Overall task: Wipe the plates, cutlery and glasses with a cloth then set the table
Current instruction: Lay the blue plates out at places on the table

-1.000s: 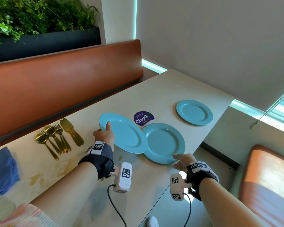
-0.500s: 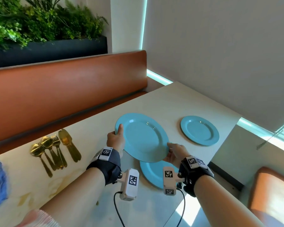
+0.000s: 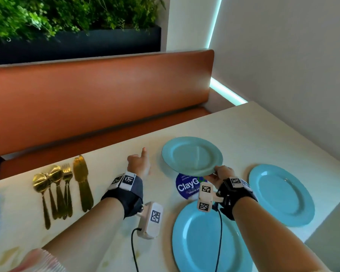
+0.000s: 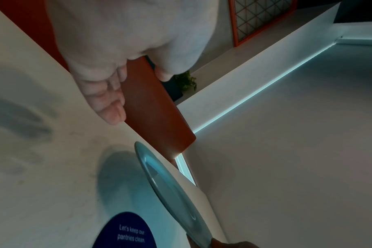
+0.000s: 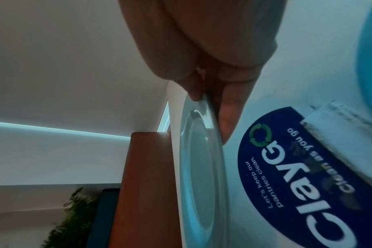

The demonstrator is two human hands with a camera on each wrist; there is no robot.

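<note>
Blue plate (image 3: 191,155) pinched at rim by R hand (image 3: 221,174), thumb-on-top seen only in wrist cam; L hand (image 3: 138,164) loose, empty.

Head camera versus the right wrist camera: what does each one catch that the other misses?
Only the head view shows the gold cutlery, the open left hand, and two more plates lying on the table: a near plate and a right plate.

Only the right wrist view shows the thumb on top of the held plate's rim and a finger beneath it.

Both show the right hand pinching the held plate, the round blue sticker and the orange bench.
</note>
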